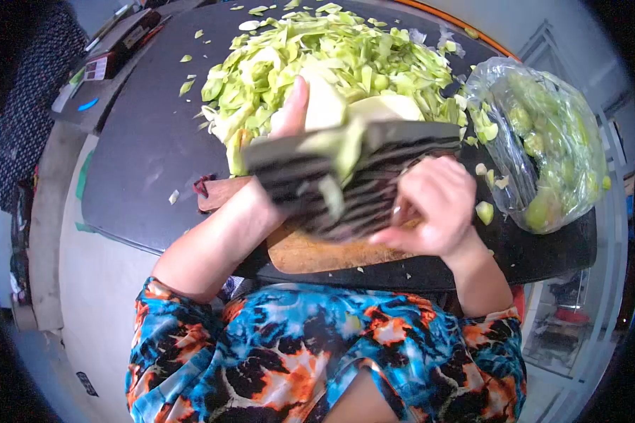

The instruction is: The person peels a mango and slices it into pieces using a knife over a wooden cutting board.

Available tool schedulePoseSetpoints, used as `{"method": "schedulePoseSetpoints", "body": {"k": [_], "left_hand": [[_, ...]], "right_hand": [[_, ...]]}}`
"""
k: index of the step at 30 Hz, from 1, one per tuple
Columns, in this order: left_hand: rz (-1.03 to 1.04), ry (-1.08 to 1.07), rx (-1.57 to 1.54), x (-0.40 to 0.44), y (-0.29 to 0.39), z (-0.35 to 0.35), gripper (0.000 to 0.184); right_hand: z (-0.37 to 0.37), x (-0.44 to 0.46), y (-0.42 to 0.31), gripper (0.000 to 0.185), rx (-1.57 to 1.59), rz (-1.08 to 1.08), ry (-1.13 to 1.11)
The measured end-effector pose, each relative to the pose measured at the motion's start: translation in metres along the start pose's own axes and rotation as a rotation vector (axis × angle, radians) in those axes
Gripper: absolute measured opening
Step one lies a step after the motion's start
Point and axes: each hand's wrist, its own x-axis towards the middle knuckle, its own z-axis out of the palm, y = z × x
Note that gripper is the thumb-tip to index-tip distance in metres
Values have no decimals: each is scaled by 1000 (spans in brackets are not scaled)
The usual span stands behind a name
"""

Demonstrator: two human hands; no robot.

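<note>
My right hand (437,201) is wrapped round the handle end of a wide, dark cleaver (310,176). Its blade is blurred by motion, and pale green slices cling to it. My left hand (291,116) is mostly hidden behind the blade, with a finger or thumb showing above, against a pale green peeled vegetable (326,106). Another pale cut surface (388,109) shows just past the blade's top edge. Below the cleaver lies a wooden cutting board (310,257). Beyond my hands rises a large heap of green slices (331,53).
A clear plastic bag (557,141) of green vegetables stands on the right of the dark table (141,141). Scraps (484,211) lie around it. A small dark red thing (203,185) is left of the board. Boxes (123,39) stand at far left.
</note>
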Motion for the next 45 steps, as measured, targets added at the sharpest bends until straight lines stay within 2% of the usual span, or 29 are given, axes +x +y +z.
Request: {"method": "schedulePoseSetpoints", "body": {"k": [1,2,3,5,10,17,21,23,24,25,26,29,33,34,35,36,37,39,42,45], "left_hand": [[-11,-90,39,-3,4,14,65],[49,258,1,-7,-3,36,62],[166,233,116,-1,-4,11,58],[274,297,192,4,-9,10,55],[181,233,38,5,-11,11,54],[173,174,80,7,-12,4,60],[182,254,61,6,-11,16,64],[147,279,-14,1,-8,36,65],[287,473,-113,6,-9,46,61],[421,462,85,11,-11,35,56],[379,430,74,10,-8,24,52],[365,419,45,7,-3,24,48],[381,503,46,4,-4,39,45],[404,513,72,5,-6,40,46],[374,446,119,3,-8,35,65],[181,-87,-134,9,-5,18,67],[97,-162,-116,9,0,5,67],[102,-22,14,14,2,-6,68],[347,535,376,22,-7,-1,73],[403,466,465,27,-9,-17,75]], "right_hand": [[4,1,-9,51,-2,-32,-36],[10,1,-15,48,34,-49,-40],[9,2,-22,43,43,-50,-124],[17,0,-29,40,75,-61,-119],[21,0,-33,37,32,-58,-133],[22,1,-36,37,35,-27,-179],[27,-1,-23,42,-84,37,-101],[23,1,-11,44,-120,137,-88],[19,4,-2,45,-92,218,-12],[15,4,13,42,-87,341,45],[13,-2,28,40,-100,501,148],[-4,-8,50,32,-110,684,232],[-4,-3,21,38,38,500,166],[-5,0,14,41,4,351,88],[-5,2,6,43,-31,204,12],[-3,3,-3,44,-14,164,-50],[0,4,-12,46,5,127,-114],[11,3,-24,46,39,57,-81],[18,1,-32,42,71,40,-116],[25,-2,-30,47,61,17,-80]]}}
